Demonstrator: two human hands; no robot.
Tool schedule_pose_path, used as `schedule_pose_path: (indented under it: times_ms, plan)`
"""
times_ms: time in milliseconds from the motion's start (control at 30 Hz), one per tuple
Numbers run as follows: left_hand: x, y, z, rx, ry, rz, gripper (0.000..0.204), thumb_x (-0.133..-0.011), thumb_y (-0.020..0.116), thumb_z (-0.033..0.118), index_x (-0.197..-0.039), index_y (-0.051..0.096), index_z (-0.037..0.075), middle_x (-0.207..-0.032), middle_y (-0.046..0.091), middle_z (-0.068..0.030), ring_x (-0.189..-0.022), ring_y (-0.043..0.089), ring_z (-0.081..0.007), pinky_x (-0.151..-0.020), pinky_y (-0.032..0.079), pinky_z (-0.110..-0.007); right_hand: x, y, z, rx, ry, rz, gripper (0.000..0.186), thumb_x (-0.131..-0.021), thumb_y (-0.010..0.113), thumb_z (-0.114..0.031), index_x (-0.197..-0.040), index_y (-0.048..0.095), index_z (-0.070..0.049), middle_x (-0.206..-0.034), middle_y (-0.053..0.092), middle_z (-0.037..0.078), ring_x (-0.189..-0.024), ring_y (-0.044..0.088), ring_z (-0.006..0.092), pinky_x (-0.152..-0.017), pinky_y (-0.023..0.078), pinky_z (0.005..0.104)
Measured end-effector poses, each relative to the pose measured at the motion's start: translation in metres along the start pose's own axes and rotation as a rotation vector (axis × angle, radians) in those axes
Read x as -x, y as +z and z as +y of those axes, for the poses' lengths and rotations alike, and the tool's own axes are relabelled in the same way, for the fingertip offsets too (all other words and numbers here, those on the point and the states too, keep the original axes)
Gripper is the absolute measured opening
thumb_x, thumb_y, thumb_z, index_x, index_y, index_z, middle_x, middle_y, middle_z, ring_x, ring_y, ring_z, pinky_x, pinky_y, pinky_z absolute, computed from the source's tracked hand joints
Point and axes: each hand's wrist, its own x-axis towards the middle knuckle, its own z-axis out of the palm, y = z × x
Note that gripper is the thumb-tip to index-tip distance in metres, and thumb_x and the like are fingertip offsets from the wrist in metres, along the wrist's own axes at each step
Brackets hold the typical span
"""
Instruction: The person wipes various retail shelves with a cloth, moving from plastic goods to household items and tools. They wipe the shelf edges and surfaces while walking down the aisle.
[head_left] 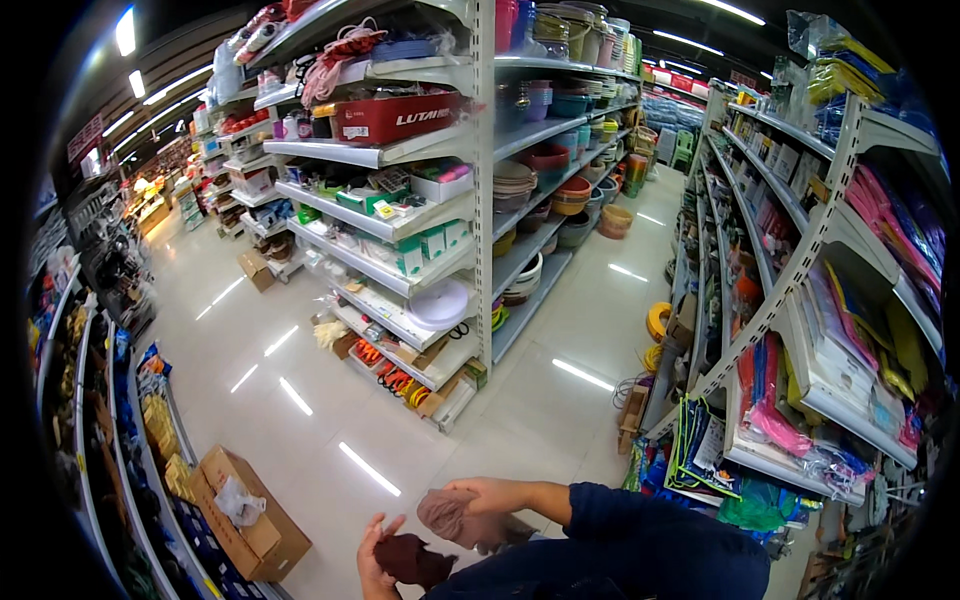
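- A soft, dusty-mauve fabric bundle (pixel 445 514) is being gripped above the pale, glossy floor (pixel 325 440) by the right hand (pixel 497 495), its fingers bent over the top.
- A dark-brown fabric piece (pixel 414 561) is being held just beside it by the left hand (pixel 373 562), partly open.
- Farther left, a brown cardboard box (pixel 285 541) is being topped by a crumpled white plastic bag (pixel 240 502).
- Ahead, goods are being carried by white metal shelving (pixel 484 250).

Bright white ceiling tubes (pixel 125 31) leave streaks of glare on the glossy pale tiled floor (pixel 340 500). Toward the dark rim, the white slotted metal post (pixel 850 120) appears curved.
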Motion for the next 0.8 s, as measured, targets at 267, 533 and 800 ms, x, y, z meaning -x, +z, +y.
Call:
schedule_pose_path:
  times_ms: [267,533,800]
  plan:
    - [-0.112,0.004,0.074,-0.171,0.372,0.267,0.027,-0.093,0.054,0.023,-0.115,0.048,0.010,-0.100,0.061,-0.0120,-0.080,0.063,-0.0283,-0.068,0.056,-0.044,-0.117,-0.079,-0.013,0.397,0.068,0.161,0.086,-0.085,0.065,-0.036,-0.145,0.016,0.001,-0.142,0.031,0.025,-0.132,0.032,0.0307,-0.108,0.027,0.0339]
    - [-0.185,0.090,0.121,-0.047,0.419,0.052,0.051,-0.095,0.049,0.045,-0.132,0.038,0.012,-0.115,0.053,-0.0101,-0.105,0.052,-0.0234,-0.088,0.044,-0.037,-0.260,-0.094,0.005,0.496,-0.221,0.333,0.086,-0.076,0.075,-0.038,-0.137,0.032,0.005,-0.131,0.045,0.024,-0.116,0.050,0.0315,-0.099,0.040,0.0369]
    - [-0.241,0.078,0.202,-0.571,0.181,-0.160,0.045,-0.091,0.057,0.019,-0.131,0.039,0.008,-0.124,0.052,-0.0140,-0.111,0.053,-0.0254,-0.089,0.049,-0.044,-0.282,-0.131,0.000,0.036,-0.149,0.554,0.049,-0.085,0.068,-0.018,-0.127,0.047,-0.002,-0.120,0.059,0.009,-0.113,0.053,0.0174,-0.099,0.041,0.0329]
